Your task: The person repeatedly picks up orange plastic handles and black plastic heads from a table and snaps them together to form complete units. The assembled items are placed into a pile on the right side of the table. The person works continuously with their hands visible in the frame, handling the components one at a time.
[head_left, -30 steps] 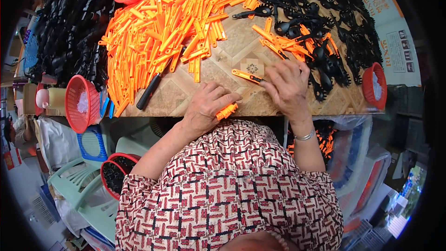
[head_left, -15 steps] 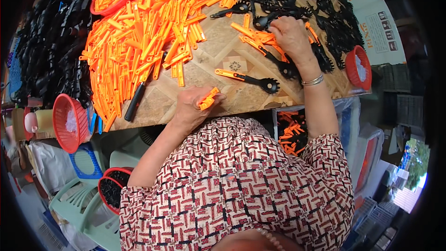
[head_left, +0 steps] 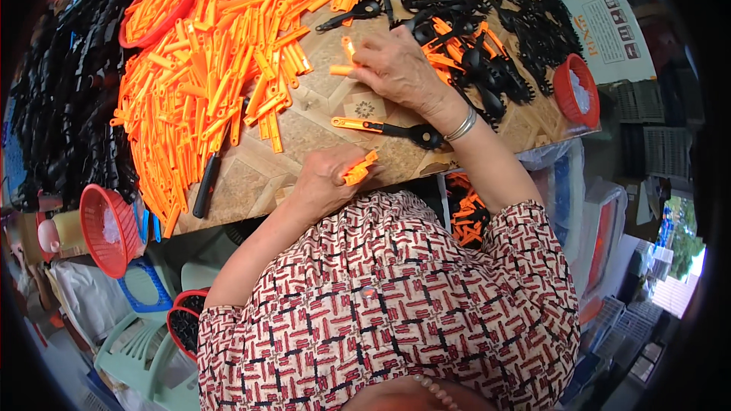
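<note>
- At the table's (head_left: 251,175) near edge, the left hand (head_left: 329,177) is closed round orange handles (head_left: 359,170)
- Farther off, the right hand (head_left: 397,70) grips orange pieces (head_left: 341,70)
- Between them lies an orange-handled black utensil (head_left: 387,129)
- Left: a broad orange pile (head_left: 217,80)
- Far right: black heads (head_left: 533,11)
- Right edge: a red basket (head_left: 565,91)

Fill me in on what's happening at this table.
A person is at a table with orange handles. The left hand grips a small bunch near the edge. The right hand has loose orange pieces at its fingertips, perhaps gripped. Between the hands lies a black spoon with an orange handle. An orange heap is left, black utensils right.
</note>
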{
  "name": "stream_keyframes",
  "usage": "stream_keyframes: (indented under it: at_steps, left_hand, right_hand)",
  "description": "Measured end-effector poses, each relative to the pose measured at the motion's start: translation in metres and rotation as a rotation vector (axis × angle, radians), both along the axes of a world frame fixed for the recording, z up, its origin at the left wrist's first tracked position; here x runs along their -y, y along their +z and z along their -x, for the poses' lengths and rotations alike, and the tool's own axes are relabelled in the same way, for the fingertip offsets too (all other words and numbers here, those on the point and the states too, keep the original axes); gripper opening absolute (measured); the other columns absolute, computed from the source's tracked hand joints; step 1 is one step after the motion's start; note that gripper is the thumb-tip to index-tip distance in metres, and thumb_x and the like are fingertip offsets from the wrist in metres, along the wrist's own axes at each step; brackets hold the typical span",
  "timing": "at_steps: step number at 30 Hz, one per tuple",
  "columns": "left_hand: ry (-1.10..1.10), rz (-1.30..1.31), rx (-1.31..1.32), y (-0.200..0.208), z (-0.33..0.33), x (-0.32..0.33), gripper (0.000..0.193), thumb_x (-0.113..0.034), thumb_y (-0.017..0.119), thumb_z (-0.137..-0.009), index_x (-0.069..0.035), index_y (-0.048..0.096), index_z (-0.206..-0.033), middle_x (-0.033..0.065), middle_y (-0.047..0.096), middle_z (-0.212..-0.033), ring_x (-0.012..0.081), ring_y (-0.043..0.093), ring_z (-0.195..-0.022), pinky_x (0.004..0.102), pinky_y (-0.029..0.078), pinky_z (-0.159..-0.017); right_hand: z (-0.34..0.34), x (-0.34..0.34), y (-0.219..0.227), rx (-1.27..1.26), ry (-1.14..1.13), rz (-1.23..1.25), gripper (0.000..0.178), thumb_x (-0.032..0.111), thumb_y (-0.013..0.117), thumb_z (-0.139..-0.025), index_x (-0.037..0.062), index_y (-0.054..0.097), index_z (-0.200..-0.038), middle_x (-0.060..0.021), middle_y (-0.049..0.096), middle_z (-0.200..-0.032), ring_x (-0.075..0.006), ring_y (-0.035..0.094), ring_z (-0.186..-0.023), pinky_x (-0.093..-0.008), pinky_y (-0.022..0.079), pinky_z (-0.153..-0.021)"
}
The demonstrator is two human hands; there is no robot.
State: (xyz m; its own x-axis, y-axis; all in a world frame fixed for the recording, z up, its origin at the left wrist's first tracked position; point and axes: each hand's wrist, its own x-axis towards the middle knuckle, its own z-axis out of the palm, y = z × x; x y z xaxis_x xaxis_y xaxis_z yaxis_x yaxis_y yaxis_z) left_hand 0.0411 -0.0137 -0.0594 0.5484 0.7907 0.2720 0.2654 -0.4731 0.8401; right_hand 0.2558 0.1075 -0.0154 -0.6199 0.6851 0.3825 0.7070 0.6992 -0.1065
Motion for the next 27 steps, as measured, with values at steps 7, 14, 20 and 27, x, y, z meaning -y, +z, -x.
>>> stream_keyframes:
  at_steps: [7,14,20,27]
  left_hand:
    - [0.028,-0.013,0.019,0.001,-0.003,-0.005,0.013,-0.013,0.079,-0.089,-0.004,0.069,-0.091,0.0113,0.068,-0.078,0.0285,0.068,-0.07,0.0366,0.053,-0.064]
    - [0.068,-0.022,0.056,0.005,-0.002,-0.004,0.013,-0.012,0.079,-0.088,-0.003,0.07,-0.091,0.0114,0.069,-0.079,0.0278,0.069,-0.07,0.0365,0.054,-0.065]
    - [0.082,-0.013,0.136,0.01,0.0,-0.003,0.011,-0.011,0.077,-0.09,-0.003,0.071,-0.094,0.012,0.071,-0.081,0.0264,0.07,-0.072,0.036,0.054,-0.066]
    - [0.321,0.129,0.164,0.017,0.015,0.003,0.012,-0.013,0.068,-0.1,-0.003,0.075,-0.101,-0.0001,0.064,-0.073,0.0085,0.06,-0.065,0.0254,0.047,-0.06]
  right_hand:
    - [-0.06,-0.04,0.016,0.372,-0.677,-0.167,0.036,0.043,0.062,-0.099,0.0091,0.073,-0.101,-0.0082,0.066,-0.096,-0.0287,0.062,-0.094,-0.0454,0.045,-0.078]
    - [-0.008,-0.005,-0.029,0.035,-0.252,-0.135,0.048,0.05,0.064,-0.096,0.0065,0.071,-0.113,-0.0179,0.061,-0.122,-0.0349,0.055,-0.117,-0.0475,0.044,-0.096]
    - [-0.011,0.017,-0.011,-0.114,0.084,0.023,0.047,0.041,0.074,-0.09,0.0074,0.069,-0.123,-0.0125,0.065,-0.13,-0.0317,0.06,-0.121,-0.0429,0.047,-0.103]
    - [-0.057,0.074,0.03,-0.097,-0.079,-0.041,0.039,0.032,0.074,-0.09,0.0048,0.068,-0.117,-0.0104,0.067,-0.124,-0.0298,0.061,-0.116,-0.0423,0.048,-0.098]
